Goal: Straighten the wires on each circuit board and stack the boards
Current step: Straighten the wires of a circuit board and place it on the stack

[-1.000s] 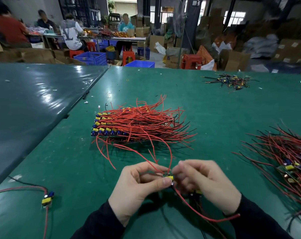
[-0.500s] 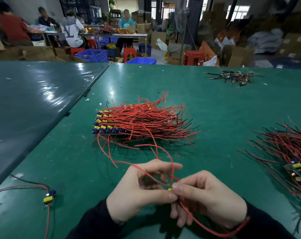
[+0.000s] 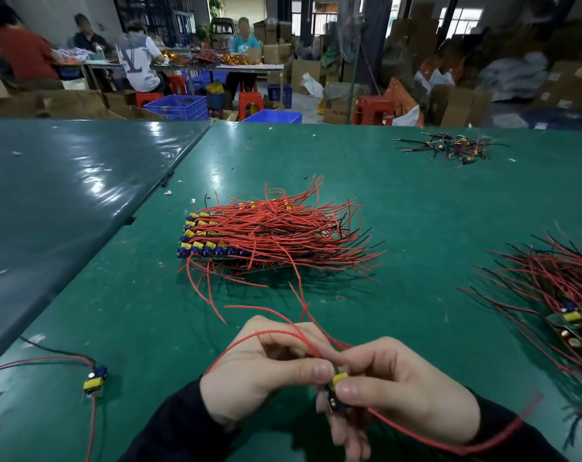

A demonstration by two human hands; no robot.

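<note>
Both hands meet low in the middle of the view around one small circuit board [image 3: 339, 381] with a yellow part and long red wires. My left hand [image 3: 266, 368] pinches the board's top with thumb and fingers. My right hand [image 3: 396, 391] grips it from the right, thumb on the yellow part. One red wire loops over my left hand; another trails out to the right under my right wrist. A neat stack of boards [image 3: 216, 241] with red wires combed to the right lies on the green table [image 3: 416, 228] beyond the hands.
A tangled heap of boards and wires [image 3: 563, 301] lies at the right edge. One lone board [image 3: 95, 381] with red and black wires sits at lower left. A small wire pile [image 3: 449, 149] lies far right. A darker table adjoins on the left; people work in the background.
The hands have shifted slightly to the right and lower in view. The red wire that arched up between them now loops over my left hand; the board shows more between the thumbs.
</note>
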